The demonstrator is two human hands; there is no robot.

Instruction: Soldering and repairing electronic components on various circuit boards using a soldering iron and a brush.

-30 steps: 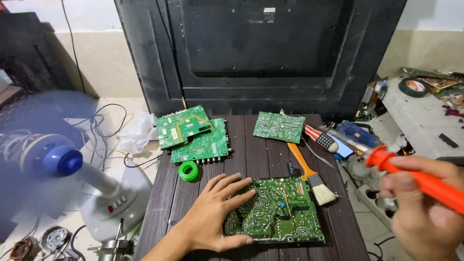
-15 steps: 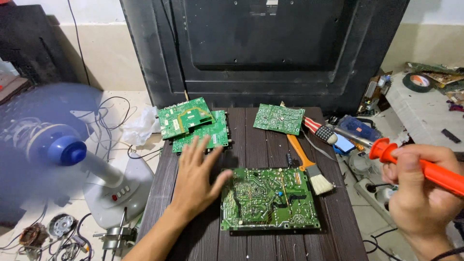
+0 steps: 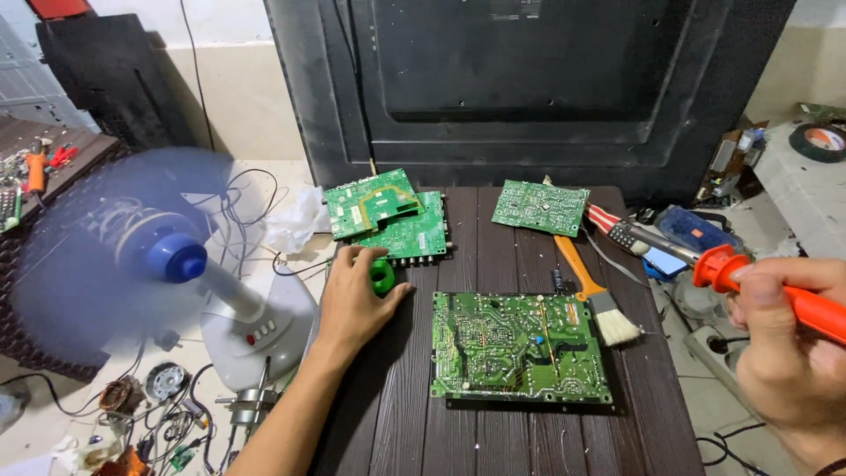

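On the dark slatted table [image 3: 405, 414] my left hand [image 3: 355, 302] lies over a small green spool [image 3: 382, 276], its fingers closing around it. A large green circuit board [image 3: 518, 346] rests to the right of that hand, untouched. My right hand [image 3: 789, 348] hovers off the table's right edge, gripping an orange-handled soldering iron [image 3: 775, 295] whose tip is out of view.
Two stacked green boards [image 3: 388, 214] and a smaller board [image 3: 539, 207] lie at the table's far end. An orange-handled brush [image 3: 595, 295] sits beside the large board. A spinning blue fan [image 3: 132, 256] stands left. A black TV back panel [image 3: 529, 79] leans behind. Tools litter the right floor.
My left hand left the large circuit board, slid up and left across the table, and now covers the green spool. The right hand with the iron stayed at the right.
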